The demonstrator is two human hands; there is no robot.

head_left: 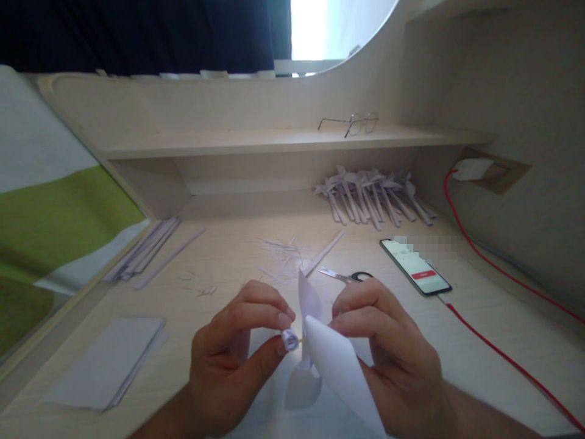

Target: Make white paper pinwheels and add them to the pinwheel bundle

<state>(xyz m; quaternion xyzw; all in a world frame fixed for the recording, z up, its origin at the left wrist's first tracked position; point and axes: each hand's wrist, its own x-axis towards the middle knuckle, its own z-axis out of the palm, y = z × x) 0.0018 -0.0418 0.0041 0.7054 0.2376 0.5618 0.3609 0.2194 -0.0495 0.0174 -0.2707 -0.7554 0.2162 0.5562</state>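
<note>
Above desk [228,256]: both hands [228,360] rolling paper [336,360]; no legible writing.

Item: white paper sheet [336,360], partly rolled. One end wound into tight small roll [289,339], open end facing camera, pinched betw. thumb & fingers of left hand [233,360]. Rest of sheet unrolled, fans out right of roll; upper corner stands upright, lower flap slopes down toward viewer. Right hand [393,347] grips sheet just right of roll. Held above counter.
</note>
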